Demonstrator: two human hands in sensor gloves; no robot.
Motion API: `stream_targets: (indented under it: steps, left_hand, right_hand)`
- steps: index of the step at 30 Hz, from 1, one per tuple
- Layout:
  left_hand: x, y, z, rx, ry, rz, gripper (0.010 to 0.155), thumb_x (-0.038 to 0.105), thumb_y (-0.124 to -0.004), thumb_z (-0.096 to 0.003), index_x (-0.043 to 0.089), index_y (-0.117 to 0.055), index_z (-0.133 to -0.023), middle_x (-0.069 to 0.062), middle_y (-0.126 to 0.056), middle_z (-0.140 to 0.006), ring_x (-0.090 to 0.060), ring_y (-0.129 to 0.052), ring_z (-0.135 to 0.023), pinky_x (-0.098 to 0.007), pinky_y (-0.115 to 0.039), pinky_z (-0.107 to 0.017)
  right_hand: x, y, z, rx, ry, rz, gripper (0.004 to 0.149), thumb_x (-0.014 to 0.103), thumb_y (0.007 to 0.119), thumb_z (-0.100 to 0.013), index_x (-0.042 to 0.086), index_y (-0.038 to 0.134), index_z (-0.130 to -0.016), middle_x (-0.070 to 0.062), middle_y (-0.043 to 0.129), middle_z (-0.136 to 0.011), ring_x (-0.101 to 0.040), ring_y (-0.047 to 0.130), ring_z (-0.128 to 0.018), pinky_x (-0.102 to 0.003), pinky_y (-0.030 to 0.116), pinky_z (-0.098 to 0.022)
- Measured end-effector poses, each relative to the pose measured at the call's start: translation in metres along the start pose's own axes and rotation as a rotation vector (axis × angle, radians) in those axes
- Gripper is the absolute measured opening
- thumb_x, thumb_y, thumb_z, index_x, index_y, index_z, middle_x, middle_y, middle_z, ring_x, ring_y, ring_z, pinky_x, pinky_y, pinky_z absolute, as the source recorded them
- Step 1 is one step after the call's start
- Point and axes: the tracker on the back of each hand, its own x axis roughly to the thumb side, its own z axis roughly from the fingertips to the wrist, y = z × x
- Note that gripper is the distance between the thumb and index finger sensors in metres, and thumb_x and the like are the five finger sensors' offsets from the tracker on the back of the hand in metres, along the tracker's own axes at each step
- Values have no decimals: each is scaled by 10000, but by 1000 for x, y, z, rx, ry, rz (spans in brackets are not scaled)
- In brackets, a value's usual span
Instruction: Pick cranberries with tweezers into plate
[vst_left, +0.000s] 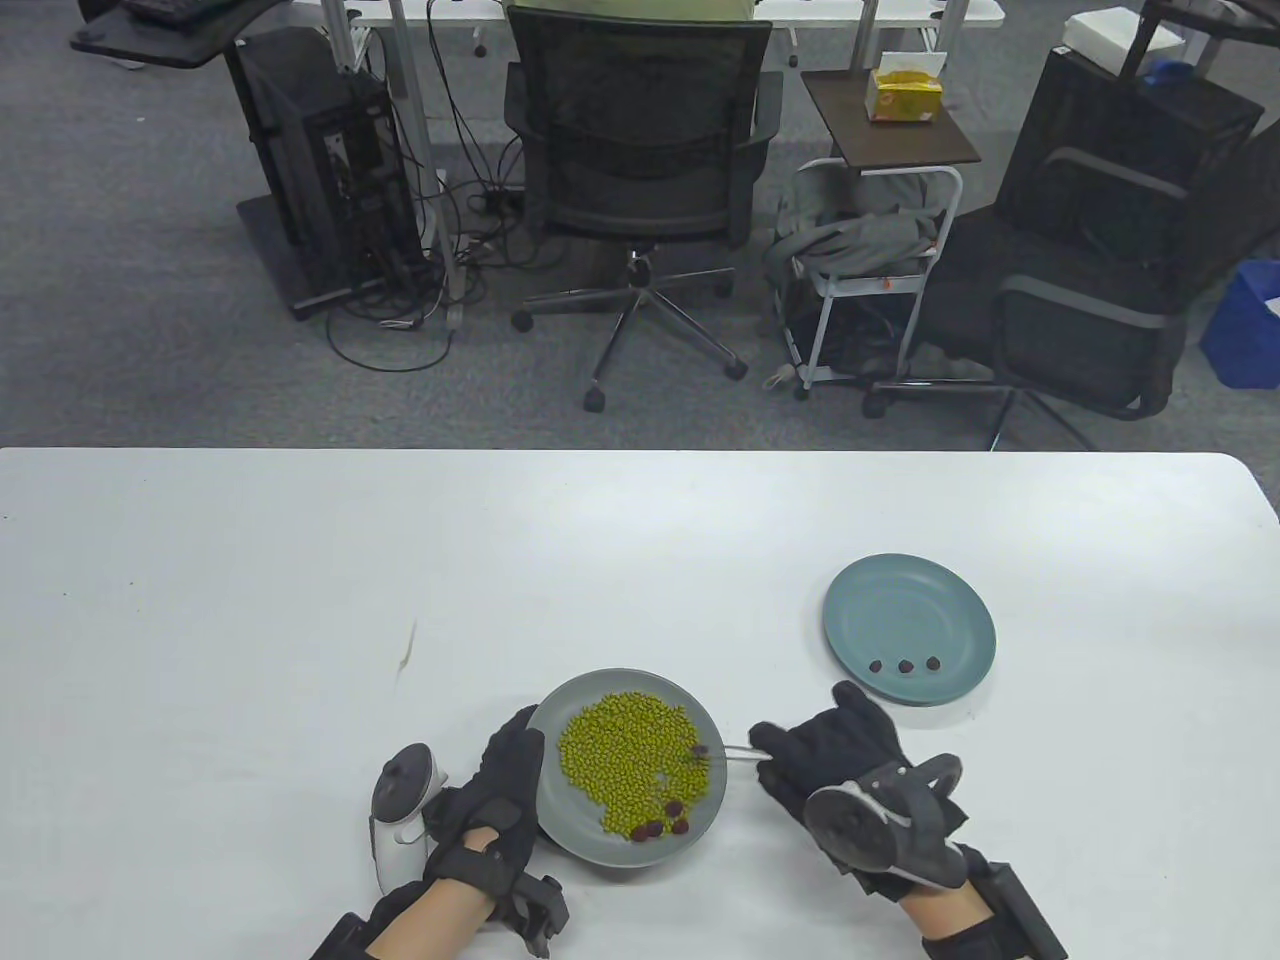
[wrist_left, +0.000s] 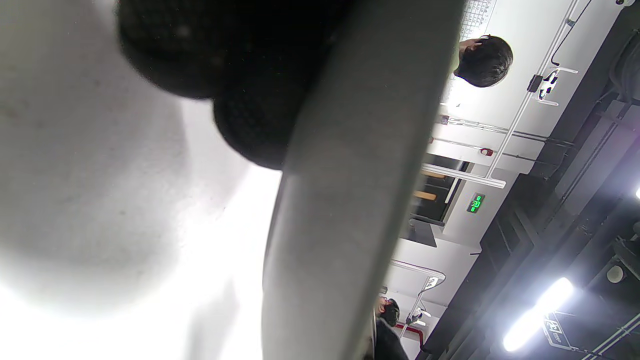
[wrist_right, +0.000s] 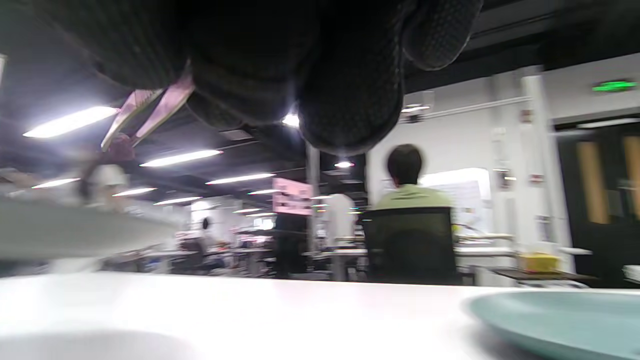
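Tweezers (vst_left: 728, 753) pinched by right hand (vst_left: 850, 765), left hand (vst_left: 500, 790) gripping grey plate (vst_left: 560, 830) on white table (vst_left: 300, 600).

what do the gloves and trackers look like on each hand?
Both hands wear black textured gloves with black wrist straps, forearms bare. The left hand carries a white tracker with a grey round top; the right hand carries a dark grey one with a disc face and ring. No cables visible.

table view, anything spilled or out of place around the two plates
Nothing stands out. The beans and cranberries stay inside the grey plate, three more sit in the blue plate, none on the table.
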Motion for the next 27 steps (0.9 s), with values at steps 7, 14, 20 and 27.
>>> stream_targets:
  steps: [7, 14, 20, 27]
  left_hand:
    - [-1, -1, 0, -8, -2, -11, 634, 525, -572, -533, 225, -323, -1033, -57, -654, -941, -258, -1043, -447, -329, -906, -264]
    - [-1, -2, 0, -9, -2, -11, 633, 524, -573, -534, 224, -323, -1033, -58, -654, -941, -258, -1042, -448, -329, -906, -263]
    - [-1, -2, 1, -10, -1, -12, 634, 524, -573, -534, 224, -323, -1033, -59, -654, -941, -260, -1042, -448, -330, -905, -264]
    - [-1, -2, 0, -10, -2, -17, 635, 523, -575, -533, 223, -324, -1033, -61, -655, -940, -262, -1042, -448, -332, -905, -263]
  right_hand:
    - [-109, 13, 1, 103, 453, 115, 457, 516, 725, -362, 337, 828, -770, 162, 888, -518, -112, 911, -586, -470, 528, -739]
    - [-121, 30, -1, 184, 535, 195, 462, 490, 705, -380, 318, 812, -796, 149, 885, -537, -130, 904, -596, -478, 517, -736]
    - [-126, 37, 0, 231, 565, 222, 461, 488, 709, -380, 314, 819, -792, 147, 891, -531, -134, 910, -586, -478, 525, -732]
    - [-124, 39, -1, 252, 586, 252, 480, 502, 700, -378, 317, 798, -809, 151, 895, -538, -136, 912, -588, -476, 529, -729]
